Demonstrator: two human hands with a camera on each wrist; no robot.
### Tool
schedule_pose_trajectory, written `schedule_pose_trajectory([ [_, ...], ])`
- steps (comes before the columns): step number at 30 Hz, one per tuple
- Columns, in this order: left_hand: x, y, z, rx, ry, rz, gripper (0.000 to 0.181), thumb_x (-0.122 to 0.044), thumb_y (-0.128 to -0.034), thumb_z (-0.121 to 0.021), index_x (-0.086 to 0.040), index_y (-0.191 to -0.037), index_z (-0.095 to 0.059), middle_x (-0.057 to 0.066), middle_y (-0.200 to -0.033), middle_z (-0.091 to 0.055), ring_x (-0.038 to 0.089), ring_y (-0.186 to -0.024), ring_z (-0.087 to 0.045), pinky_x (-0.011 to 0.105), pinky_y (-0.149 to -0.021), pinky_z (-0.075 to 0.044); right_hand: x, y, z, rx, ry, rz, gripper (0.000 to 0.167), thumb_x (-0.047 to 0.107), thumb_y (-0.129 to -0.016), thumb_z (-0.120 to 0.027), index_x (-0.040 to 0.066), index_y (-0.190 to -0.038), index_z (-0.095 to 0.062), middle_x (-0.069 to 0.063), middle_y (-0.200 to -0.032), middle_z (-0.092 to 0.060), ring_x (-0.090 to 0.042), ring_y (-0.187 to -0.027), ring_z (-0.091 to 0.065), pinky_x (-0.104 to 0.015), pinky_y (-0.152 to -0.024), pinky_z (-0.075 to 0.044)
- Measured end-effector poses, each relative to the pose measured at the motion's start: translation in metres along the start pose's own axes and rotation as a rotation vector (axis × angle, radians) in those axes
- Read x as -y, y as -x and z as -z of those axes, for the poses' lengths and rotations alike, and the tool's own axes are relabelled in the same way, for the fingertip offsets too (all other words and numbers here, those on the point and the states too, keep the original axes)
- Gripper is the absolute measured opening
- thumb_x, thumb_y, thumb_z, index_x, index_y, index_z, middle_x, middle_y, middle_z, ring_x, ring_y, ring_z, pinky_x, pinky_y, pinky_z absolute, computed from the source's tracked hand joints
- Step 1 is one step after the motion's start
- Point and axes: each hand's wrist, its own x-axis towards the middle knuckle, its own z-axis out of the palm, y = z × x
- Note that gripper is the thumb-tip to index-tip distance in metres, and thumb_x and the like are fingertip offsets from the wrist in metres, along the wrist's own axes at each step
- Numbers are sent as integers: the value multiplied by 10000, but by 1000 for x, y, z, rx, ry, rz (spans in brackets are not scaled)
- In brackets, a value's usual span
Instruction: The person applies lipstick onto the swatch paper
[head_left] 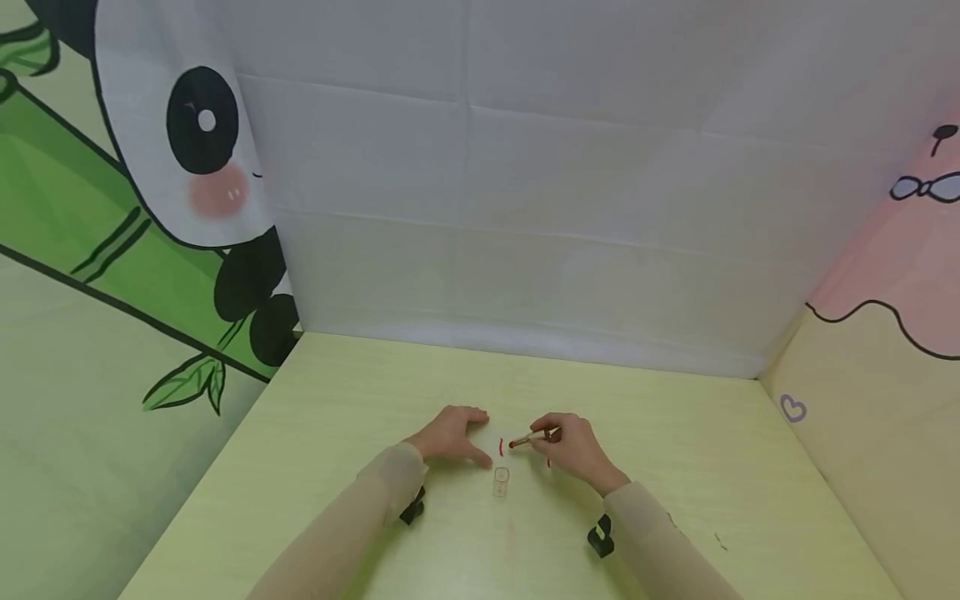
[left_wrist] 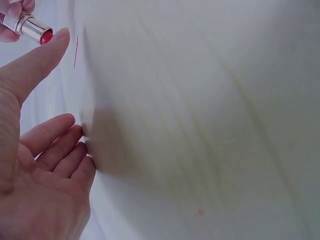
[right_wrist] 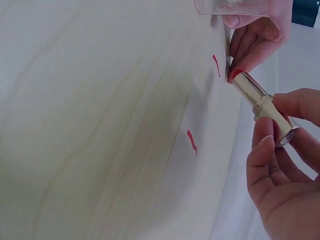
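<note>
Head view, lower centre: right hand (head_left: 576, 448) pinches cylindrical gold-metal lipstick (head_left: 525, 440); left hand (head_left: 448, 436) spread; likely drawing; next, steady stroke.

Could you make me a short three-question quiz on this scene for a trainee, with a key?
1. Multiple choice: what holds the lipstick? A) left hand only; B) right hand only; C) both.
2. True or false: the lipstick's red tip is covered by a cap.
3. Count: how many red strokes show on the table in the right wrist view?

Key: 1. B; 2. False, it is exposed; 3. Two.
</note>
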Motion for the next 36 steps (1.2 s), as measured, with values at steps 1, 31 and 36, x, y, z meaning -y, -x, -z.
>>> schedule_pose_trajectory([
  [1,0,0,0,-3,2,0,823,-412,-656,-872,-29,-1315,-560,110,-1353,-519,300,-1281,-421,413,-1045,-323,0,0,0,-6,-7,1,154,89,-847,-716,55,-997,-711,8,-847,-642,-129,-695,-593,-287,-546,-490],
  [31,-14,7,-3,-208,404,72,754,-502,-681,-826,20,-1190,-634,109,-1073,-663,169,-909,-624,342,-779,-516,9,2,4,-57,-307,-160,277,41,-826,-742,-9,-1091,-678,-114,-1039,-639,-232,-870,-670,-355,-705,-550],
  [36,-19,9,-3,-215,449,71,658,-463,-699,-827,30,-1105,-669,54,-985,-675,147,-845,-629,325,-733,-523,10,4,4,-59,-310,-166,261,63,-827,-746,2,-1074,-687,-119,-1034,-637,-227,-856,-671,-405,-720,-547],
])
